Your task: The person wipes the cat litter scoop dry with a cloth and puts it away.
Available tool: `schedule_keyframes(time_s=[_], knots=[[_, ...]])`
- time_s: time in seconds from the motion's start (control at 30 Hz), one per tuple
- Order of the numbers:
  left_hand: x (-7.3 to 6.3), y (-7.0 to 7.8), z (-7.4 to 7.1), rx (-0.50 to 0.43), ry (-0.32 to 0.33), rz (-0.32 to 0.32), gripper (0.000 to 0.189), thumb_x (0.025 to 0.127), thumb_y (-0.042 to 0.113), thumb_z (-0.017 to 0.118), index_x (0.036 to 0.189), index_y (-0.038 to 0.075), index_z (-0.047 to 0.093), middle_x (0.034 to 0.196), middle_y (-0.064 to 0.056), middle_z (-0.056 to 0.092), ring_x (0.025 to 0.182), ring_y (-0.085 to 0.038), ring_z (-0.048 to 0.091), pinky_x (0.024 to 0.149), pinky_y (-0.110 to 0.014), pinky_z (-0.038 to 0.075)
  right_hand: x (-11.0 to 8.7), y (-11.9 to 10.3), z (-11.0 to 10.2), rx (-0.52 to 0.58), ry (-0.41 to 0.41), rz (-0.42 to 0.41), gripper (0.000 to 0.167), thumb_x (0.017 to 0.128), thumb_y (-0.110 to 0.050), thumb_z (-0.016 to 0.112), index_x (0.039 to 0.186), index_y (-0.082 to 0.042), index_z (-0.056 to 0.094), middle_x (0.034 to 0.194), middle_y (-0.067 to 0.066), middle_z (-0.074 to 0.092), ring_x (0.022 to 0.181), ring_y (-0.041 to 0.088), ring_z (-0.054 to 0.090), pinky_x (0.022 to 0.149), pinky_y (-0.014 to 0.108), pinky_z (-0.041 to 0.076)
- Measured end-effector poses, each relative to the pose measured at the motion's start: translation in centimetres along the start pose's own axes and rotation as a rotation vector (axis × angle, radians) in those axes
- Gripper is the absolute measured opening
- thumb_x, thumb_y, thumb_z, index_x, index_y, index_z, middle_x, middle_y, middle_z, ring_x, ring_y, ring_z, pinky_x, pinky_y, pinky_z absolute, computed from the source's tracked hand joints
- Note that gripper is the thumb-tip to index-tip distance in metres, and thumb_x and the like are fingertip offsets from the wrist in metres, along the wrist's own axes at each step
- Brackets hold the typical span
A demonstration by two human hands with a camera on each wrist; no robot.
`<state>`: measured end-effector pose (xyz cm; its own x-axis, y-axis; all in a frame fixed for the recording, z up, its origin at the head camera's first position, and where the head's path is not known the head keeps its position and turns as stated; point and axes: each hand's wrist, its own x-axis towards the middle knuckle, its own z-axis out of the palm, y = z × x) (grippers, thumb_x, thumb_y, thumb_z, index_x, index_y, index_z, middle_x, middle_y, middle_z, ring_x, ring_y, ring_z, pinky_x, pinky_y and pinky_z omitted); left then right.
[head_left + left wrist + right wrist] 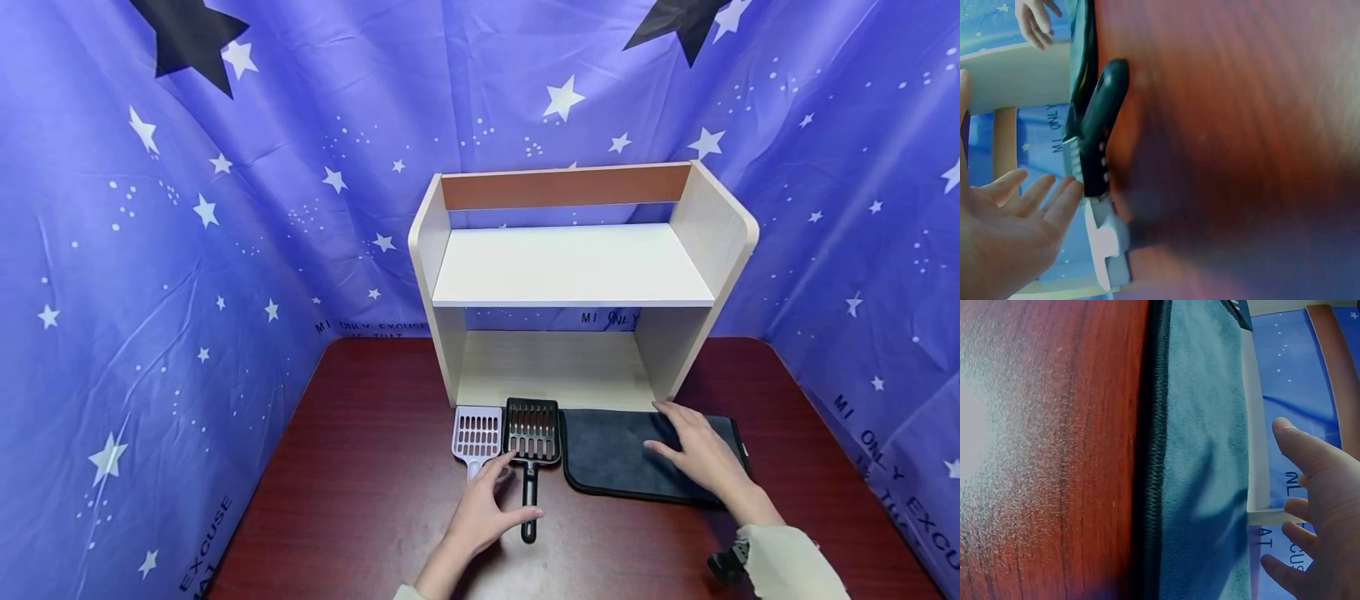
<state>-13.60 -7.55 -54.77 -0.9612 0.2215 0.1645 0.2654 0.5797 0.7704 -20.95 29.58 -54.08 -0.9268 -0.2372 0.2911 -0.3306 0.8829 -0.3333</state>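
A pale lilac slotted scoop (477, 432) lies beside a black slotted scoop (530, 479) on the table, their slotted heads toward the shelf. My left hand (480, 512) hovers over the scoops' handles with fingers spread, partly covering the lilac handle. In the left wrist view, the fingertips of the left hand (1022, 231) are close to the black scoop (1107, 100) and nothing is gripped. To the right lies a flat dark mat (615, 458) with a stitched edge. My right hand (701, 454) is over its right part, fingers extended, thumb apart; the mat's soft surface (1204, 412) shows in the right wrist view.
A two-tier wooden shelf (573, 304) stands behind the scoops and mat, with a white upper board (570, 262). The dark red table (360, 467) extends to both sides. A blue star-patterned curtain (285, 208) surrounds the table's back and sides.
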Motion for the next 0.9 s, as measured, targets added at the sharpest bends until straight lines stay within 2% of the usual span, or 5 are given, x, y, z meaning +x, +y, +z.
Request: schedule_keyframes(time_s=[0.3, 0.43, 0.6, 0.73, 0.9], knots=[[-1.0, -0.5, 2.2, -0.124, 0.037, -0.037, 0.084, 0.073, 0.039, 0.087, 0.141, 0.003, 0.052, 0.134, -0.019, 0.061, 0.118, -0.036, 0.062, 0.100, -0.040, 0.053, 0.0, 0.3, 0.7, -0.006, -0.079, 0.051, 0.073, 0.087, -0.034, 0.076, 0.144, -0.001, 0.045, 0.140, 0.029, 0.053, 0.127, 0.050, 0.046, 0.100, 0.065, 0.042], [-1.2, -0.8, 2.9, -0.176, 0.050, -0.070, 0.084, 0.074, 0.037, 0.087, 0.140, -0.001, 0.052, 0.133, -0.022, 0.062, 0.120, -0.038, 0.061, 0.102, -0.040, 0.053, -0.1, 0.5, 1.1, -0.039, -0.102, 0.058, 0.072, 0.087, -0.031, 0.075, 0.145, -0.003, 0.044, 0.138, 0.029, 0.054, 0.124, 0.051, 0.048, 0.097, 0.065, 0.044], [-1.2, -0.8, 3.3, -0.257, 0.068, -0.129, 0.081, 0.073, 0.030, 0.088, 0.138, -0.002, 0.053, 0.131, -0.025, 0.061, 0.114, -0.039, 0.064, 0.096, -0.039, 0.056, -0.2, 0.6, 1.4, -0.057, -0.121, 0.071, 0.070, 0.088, -0.025, 0.074, 0.146, -0.003, 0.044, 0.137, 0.031, 0.055, 0.122, 0.052, 0.049, 0.095, 0.065, 0.045], [-1.1, -0.8, 3.7, -0.255, 0.097, -0.175, 0.074, 0.071, 0.022, 0.090, 0.133, -0.002, 0.057, 0.123, -0.022, 0.067, 0.103, -0.034, 0.069, 0.085, -0.032, 0.061, -0.2, 0.6, 1.8, -0.069, -0.114, 0.063, 0.068, 0.087, -0.019, 0.075, 0.145, 0.000, 0.044, 0.137, 0.032, 0.055, 0.125, 0.050, 0.049, 0.098, 0.065, 0.044], [-0.7, -0.6, 4.0, -0.238, 0.165, -0.248, 0.059, 0.067, 0.013, 0.091, 0.117, -0.005, 0.064, 0.097, -0.011, 0.074, 0.079, -0.014, 0.070, 0.069, -0.020, 0.058, 0.0, 0.5, 2.3, -0.096, -0.087, 0.052, 0.064, 0.087, -0.015, 0.075, 0.142, 0.002, 0.047, 0.138, 0.033, 0.053, 0.128, 0.049, 0.048, 0.103, 0.064, 0.041]])
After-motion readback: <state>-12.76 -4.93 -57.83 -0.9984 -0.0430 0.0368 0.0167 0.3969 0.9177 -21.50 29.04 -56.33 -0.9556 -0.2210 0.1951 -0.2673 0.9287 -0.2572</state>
